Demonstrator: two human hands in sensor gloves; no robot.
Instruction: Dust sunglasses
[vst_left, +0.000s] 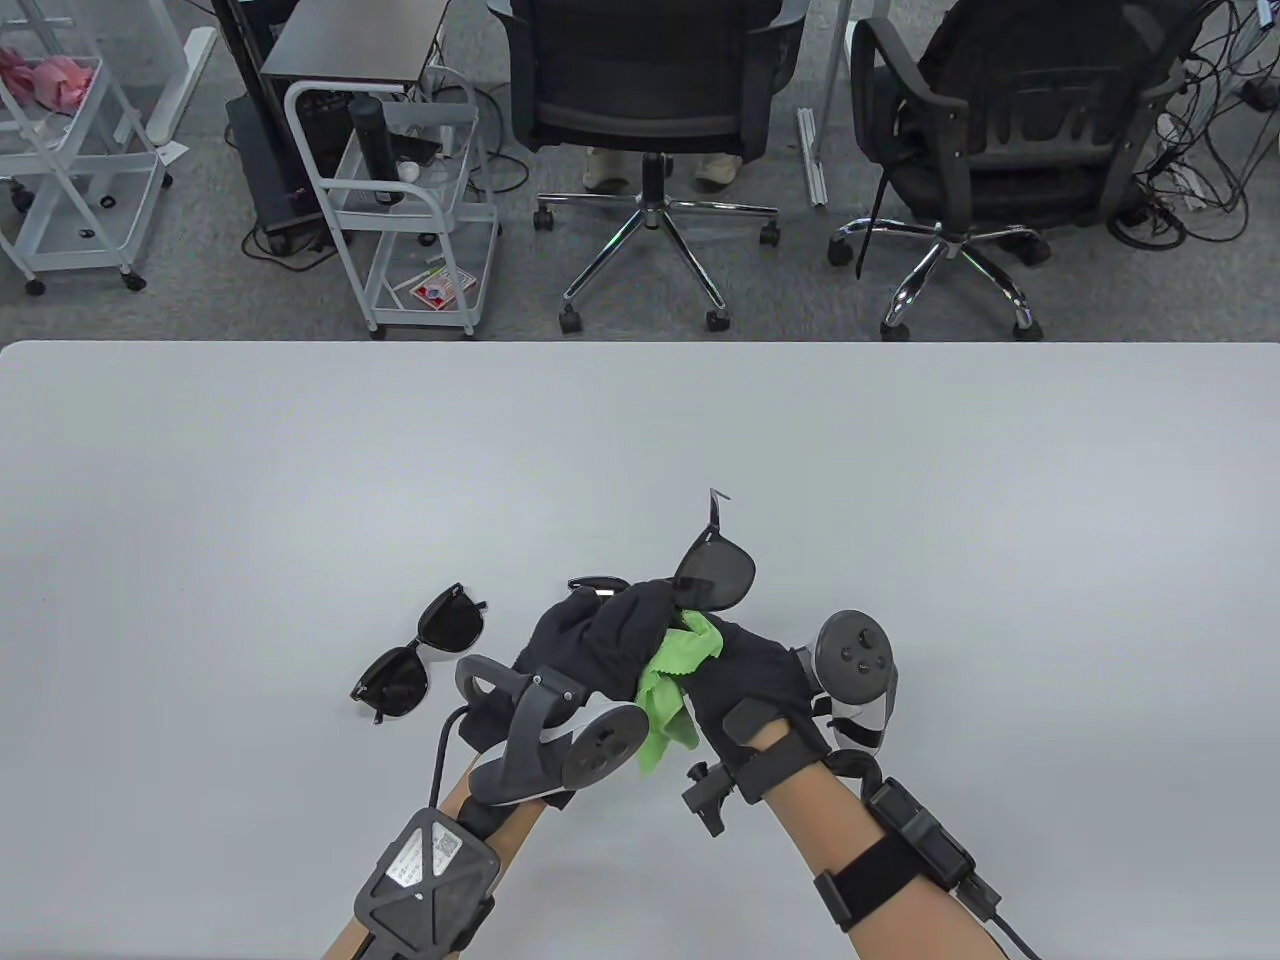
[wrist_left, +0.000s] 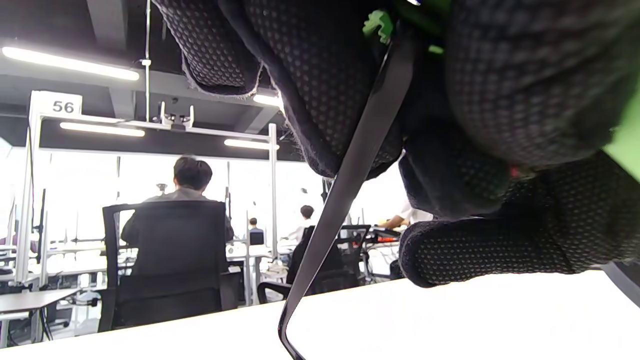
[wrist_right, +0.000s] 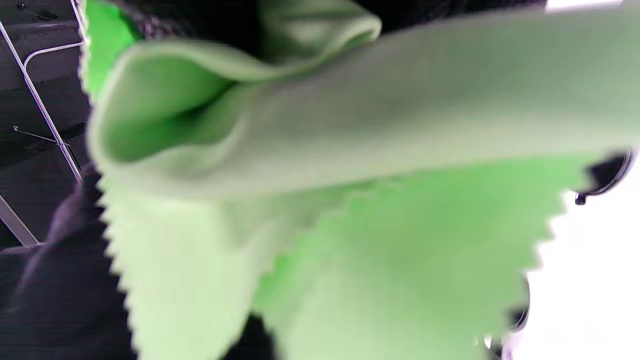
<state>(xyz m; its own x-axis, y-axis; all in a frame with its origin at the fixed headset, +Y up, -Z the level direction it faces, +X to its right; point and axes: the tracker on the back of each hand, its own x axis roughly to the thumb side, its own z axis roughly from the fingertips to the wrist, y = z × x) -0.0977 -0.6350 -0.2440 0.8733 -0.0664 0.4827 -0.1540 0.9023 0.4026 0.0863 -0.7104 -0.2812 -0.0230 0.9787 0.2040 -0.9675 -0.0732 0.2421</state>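
My left hand (vst_left: 610, 635) holds a pair of black sunglasses (vst_left: 715, 577) above the table, one lens and one temple tip sticking out past the fingers. In the left wrist view a temple arm (wrist_left: 345, 195) runs down between my gloved fingers (wrist_left: 470, 255) to the tabletop. My right hand (vst_left: 740, 665) holds a green cleaning cloth (vst_left: 668, 692) against the glasses; the cloth (wrist_right: 350, 200) fills the right wrist view. A second pair of black sunglasses (vst_left: 420, 655) lies open on the table, left of my left hand.
The grey table (vst_left: 300, 480) ends at its far edge. Beyond it stand two office chairs (vst_left: 655, 90) and white wire carts (vst_left: 400, 200).
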